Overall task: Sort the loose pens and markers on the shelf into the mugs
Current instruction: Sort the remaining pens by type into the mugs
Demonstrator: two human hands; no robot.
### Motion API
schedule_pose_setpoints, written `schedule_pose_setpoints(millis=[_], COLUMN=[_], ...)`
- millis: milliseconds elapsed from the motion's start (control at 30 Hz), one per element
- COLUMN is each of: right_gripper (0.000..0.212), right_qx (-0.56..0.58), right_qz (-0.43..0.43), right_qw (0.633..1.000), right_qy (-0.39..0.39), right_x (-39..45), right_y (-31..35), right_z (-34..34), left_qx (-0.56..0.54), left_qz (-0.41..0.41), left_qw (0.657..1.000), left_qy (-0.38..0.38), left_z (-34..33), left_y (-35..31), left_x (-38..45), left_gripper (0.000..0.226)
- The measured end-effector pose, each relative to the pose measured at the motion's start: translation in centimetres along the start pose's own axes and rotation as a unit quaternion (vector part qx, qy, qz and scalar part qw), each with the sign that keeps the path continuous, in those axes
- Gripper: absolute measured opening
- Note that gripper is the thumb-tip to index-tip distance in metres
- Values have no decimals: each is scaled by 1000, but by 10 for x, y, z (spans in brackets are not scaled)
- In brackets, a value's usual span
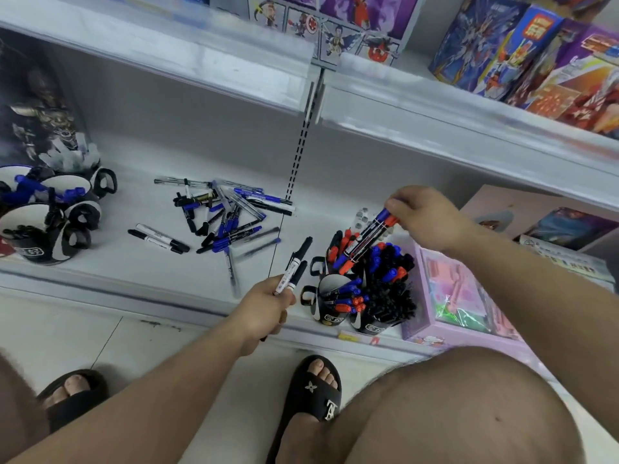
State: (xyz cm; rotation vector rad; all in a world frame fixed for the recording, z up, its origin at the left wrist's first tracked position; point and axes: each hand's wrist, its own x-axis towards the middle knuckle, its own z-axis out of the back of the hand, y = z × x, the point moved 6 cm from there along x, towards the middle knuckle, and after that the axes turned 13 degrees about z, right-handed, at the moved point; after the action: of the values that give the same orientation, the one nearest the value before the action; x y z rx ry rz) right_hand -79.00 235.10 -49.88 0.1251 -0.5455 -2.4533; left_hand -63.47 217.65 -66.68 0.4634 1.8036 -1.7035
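Right hand (425,217) pinches red/blue markers (366,237) by caps, tips down over mugs (365,289) for dropping in. Left hand (268,304) grips black markers (294,269); loose pile (224,214) beyond, to its left.

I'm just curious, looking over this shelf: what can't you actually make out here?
- Head view: lettering on the black markers in the left hand, too small.
- Mugs at left: cut by the frame edge.
- Right mugs' insides: hidden by pens.
- Pile: exact count, overlapping.
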Motion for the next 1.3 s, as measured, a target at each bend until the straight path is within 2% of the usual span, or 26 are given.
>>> schedule_pose_setpoints(millis=[133, 300, 567, 1000, 1133, 1233, 1300], right_gripper=[19, 15, 16, 21, 23, 12, 13], right_qx=[-52, -50, 34, 167, 128, 25, -37], right_qz=[-9, -20, -73, -101, -36, 55, 118], right_qw=[998, 992, 983, 963, 976, 990, 988], right_qy=[-22, -110, -167, -183, -170, -125, -92], right_x=[-35, -73, -86, -93, -74, -56, -44], right_y=[-43, -81, -113, -110, -93, -70, -61], right_z=[2, -13, -25, -29, -29, -45, -66], left_qx=[-46, -92, -115, -129, -152, -161, -174], left_qz=[3, 6, 4, 8, 16, 13, 12], left_qw=[999, 995, 992, 989, 986, 985, 983], left_qy=[25, 43, 55, 69, 59, 60, 63], left_z=[-18, -38, -47, -41, -34, -28, -22], left_y=[1, -7, -14, -12, -11, -11, -11], left_x=[11, 20, 26, 23, 21, 19, 17], left_gripper=[17, 15, 19, 19, 22, 23, 23])
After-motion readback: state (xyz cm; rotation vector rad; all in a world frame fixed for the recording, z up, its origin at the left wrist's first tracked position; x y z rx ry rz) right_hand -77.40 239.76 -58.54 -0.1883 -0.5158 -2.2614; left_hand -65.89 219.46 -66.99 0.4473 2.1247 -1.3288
